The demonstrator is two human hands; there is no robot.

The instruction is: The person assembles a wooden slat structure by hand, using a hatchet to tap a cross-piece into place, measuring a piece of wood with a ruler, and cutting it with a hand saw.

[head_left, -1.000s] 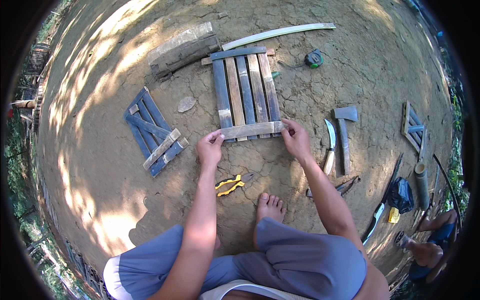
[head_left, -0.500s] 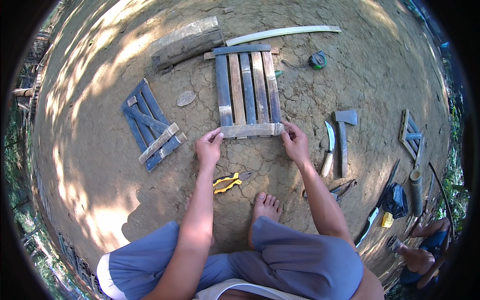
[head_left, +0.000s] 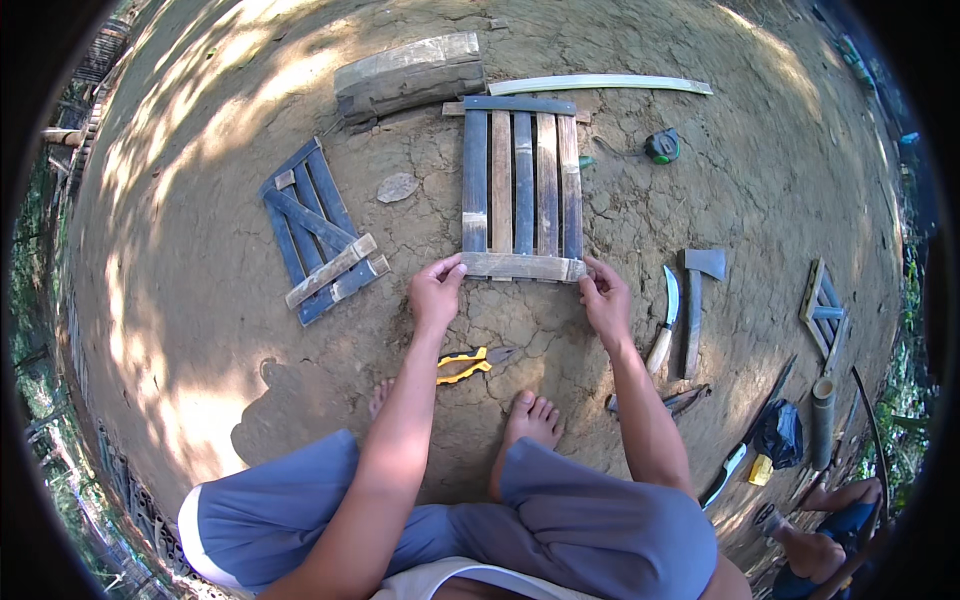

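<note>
A slatted bamboo panel (head_left: 523,180) lies on the dirt ahead of me, with several upright slats joined by crosspieces at both ends. At its near left corner, my left hand (head_left: 437,294) pinches the end of the near crosspiece (head_left: 520,266). My right hand (head_left: 605,298) grips the opposite end of that crosspiece, thumb and fingers closed on the corner. Between my forearms rest yellow-and-black pliers (head_left: 470,364). Right of my right hand lie a curved knife (head_left: 665,325) with a pale handle and a hatchet (head_left: 695,300).
Another slatted frame (head_left: 318,232) with a diagonal brace lies left. A split log (head_left: 410,80), a pale bamboo strip (head_left: 600,84) and a tape measure (head_left: 662,146) are beyond the panel. Rightward are a small frame (head_left: 825,312), a black bag (head_left: 780,435) and another person's leg (head_left: 810,552).
The view has shifted, so the ground objects appear farther right and mostly lower. Both hands keep hold of the panel's near corners.
</note>
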